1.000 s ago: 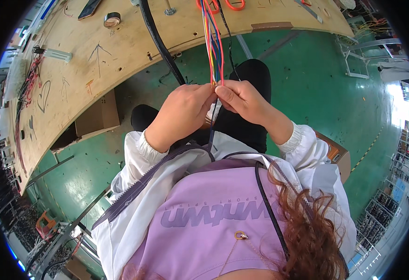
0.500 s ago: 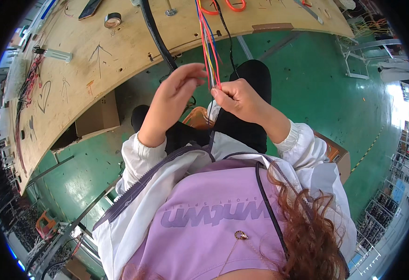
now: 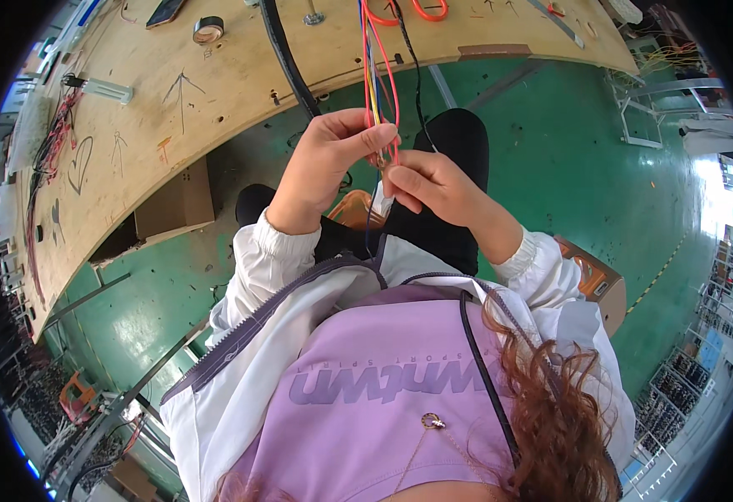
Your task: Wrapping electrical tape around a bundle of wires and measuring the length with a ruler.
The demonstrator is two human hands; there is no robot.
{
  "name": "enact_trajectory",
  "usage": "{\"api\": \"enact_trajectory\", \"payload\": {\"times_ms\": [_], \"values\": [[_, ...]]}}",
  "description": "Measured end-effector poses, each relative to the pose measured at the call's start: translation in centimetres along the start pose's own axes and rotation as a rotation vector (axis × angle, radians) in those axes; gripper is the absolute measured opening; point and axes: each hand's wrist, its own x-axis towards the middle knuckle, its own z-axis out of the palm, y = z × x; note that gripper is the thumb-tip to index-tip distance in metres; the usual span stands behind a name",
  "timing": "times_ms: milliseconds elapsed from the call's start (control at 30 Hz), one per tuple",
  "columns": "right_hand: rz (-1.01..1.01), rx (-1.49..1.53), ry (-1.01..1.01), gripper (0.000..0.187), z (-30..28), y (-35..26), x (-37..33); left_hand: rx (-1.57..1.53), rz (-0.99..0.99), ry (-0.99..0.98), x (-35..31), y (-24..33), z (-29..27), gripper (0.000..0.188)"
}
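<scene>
A bundle of thin coloured wires (image 3: 375, 79), red, yellow, blue and white among them, hangs down over the table edge into my hands. My left hand (image 3: 331, 155) is closed on the bundle, thumb across the wires. Just below and to the right, my right hand (image 3: 433, 186) pinches the lower part of the same wires, its fingertips almost touching the left ones. The wire ends are mostly hidden between my fingers. A dark thin wire (image 3: 370, 222) trails down below my hands toward my lap.
The wooden table (image 3: 241, 88) curves round in front and to the left. On it lie a roll of tape (image 3: 208, 30), a thick black cable (image 3: 287, 63), orange-red loop handles (image 3: 431, 10) and a bundle of dark red wires (image 3: 58, 125). A cardboard box (image 3: 174, 201) stands underneath.
My left hand, loose beside the wires before, has moved right and closed on them. My right hand has shifted slightly right and down, still pinching the wires.
</scene>
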Motion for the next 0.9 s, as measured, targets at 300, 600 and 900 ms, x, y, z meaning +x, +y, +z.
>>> {"api": "enact_trajectory", "payload": {"times_ms": [300, 600, 900], "values": [[-0.02, 0.061, 0.045, 0.033, 0.4, 0.4, -0.7, 0.073, -0.024, 0.059, -0.3, -0.1, 0.3, 0.019], [0.003, -0.009, 0.031, 0.031, 1.2, 1.0, -0.8, 0.114, -0.078, 0.095, -0.8, -0.2, 0.4, 0.024], [0.012, -0.139, 0.102, 0.025, 1.3, 0.8, -0.9, 0.224, -0.025, 0.111, 0.0, -0.7, 0.7, 0.022]]}}
